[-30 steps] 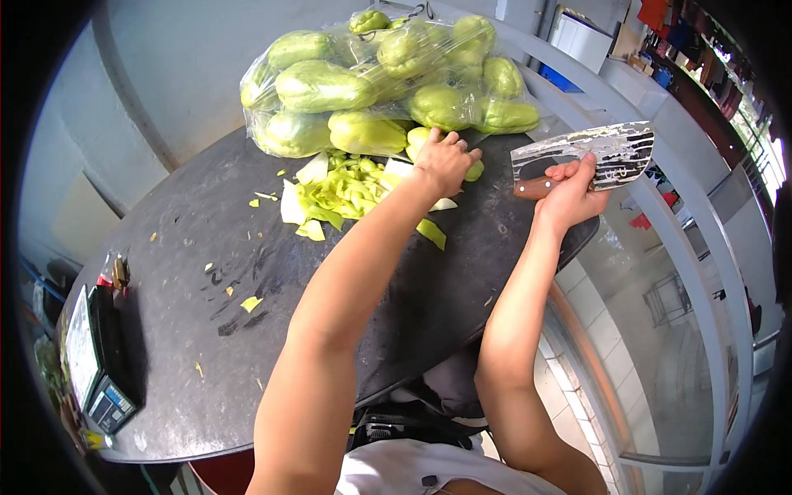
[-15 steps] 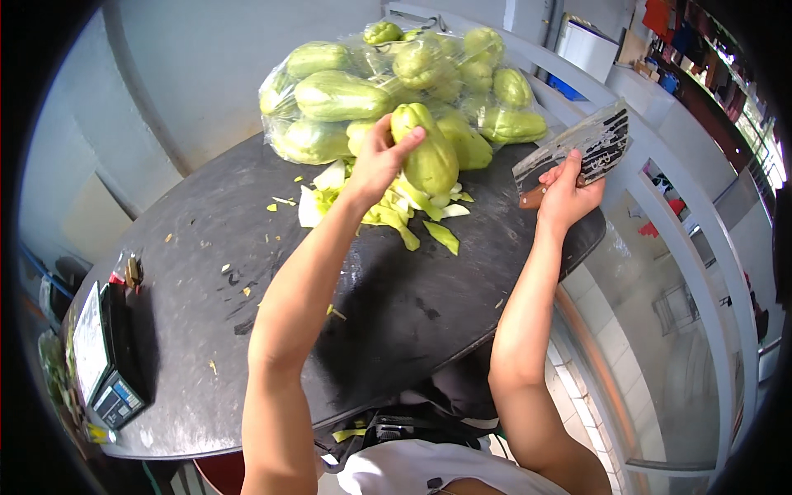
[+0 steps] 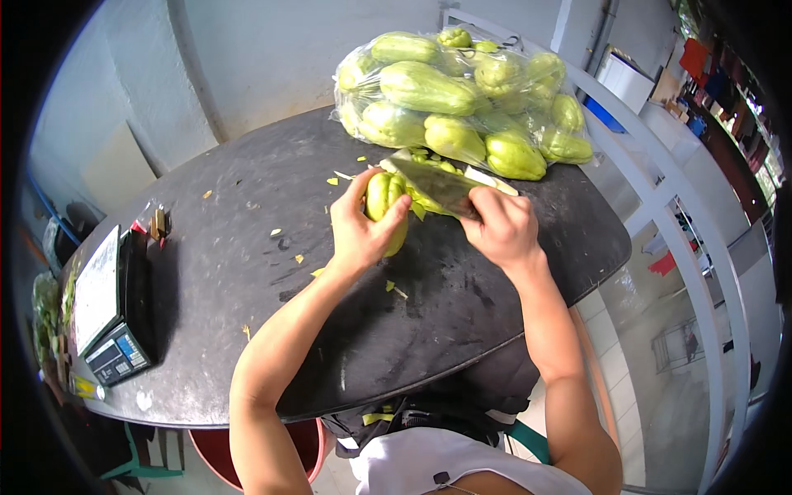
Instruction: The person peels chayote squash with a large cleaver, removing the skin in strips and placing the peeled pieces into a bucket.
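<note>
My left hand [image 3: 355, 227] is wrapped round a green chayote [image 3: 383, 195], held above the table with its ribbed end upward. My right hand [image 3: 505, 224] grips a broad-bladed cleaver [image 3: 441, 183] by the handle, mostly hidden in the fist. The blade lies just right of the chayote, its tip close to the chayote's top; contact is hard to tell. Behind the blade, partly covered by it, lies a pile of green peelings [image 3: 424, 205]. At the far side rests a clear plastic bag [image 3: 462, 73] with several chayotes.
Scraps of peel dot the dark oval table [image 3: 214, 280]. A black scale [image 3: 124, 351] with a pale top stands at its left edge. Below the near edge is a red bucket [image 3: 206, 458]. A grey metal railing [image 3: 660, 198] runs along the right.
My right hand has swung the cleaver inward from the right to the chayote. My left hand has drawn the chayote nearer, away from the bag and pile. The whole view has shifted.
</note>
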### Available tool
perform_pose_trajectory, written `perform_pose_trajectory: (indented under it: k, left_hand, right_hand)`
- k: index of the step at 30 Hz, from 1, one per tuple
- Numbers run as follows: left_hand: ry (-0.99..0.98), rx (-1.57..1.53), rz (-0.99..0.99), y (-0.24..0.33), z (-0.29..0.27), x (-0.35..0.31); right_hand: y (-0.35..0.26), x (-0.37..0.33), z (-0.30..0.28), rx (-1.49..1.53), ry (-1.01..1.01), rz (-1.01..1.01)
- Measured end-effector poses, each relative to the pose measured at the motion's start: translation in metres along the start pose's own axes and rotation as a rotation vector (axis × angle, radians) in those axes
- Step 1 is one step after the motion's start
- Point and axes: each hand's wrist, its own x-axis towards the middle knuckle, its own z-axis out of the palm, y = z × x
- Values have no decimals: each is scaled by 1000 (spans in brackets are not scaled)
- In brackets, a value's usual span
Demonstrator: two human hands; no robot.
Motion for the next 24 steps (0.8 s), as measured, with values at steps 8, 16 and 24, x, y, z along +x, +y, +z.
perform_pose_trajectory:
  k: [8, 16, 24]
  left_hand:
    - [-123, -189, -104, -10, 3, -14]
    - [-93, -177, -137, -14, 0, -14]
    - [-117, -196, -136, -21, 1, -15]
  right_hand:
    - [-22, -2, 4, -86, -155, -232]
    - [-22, 0, 6, -71, -164, -298]
    - [-23, 4, 6, -180, -160, -369]
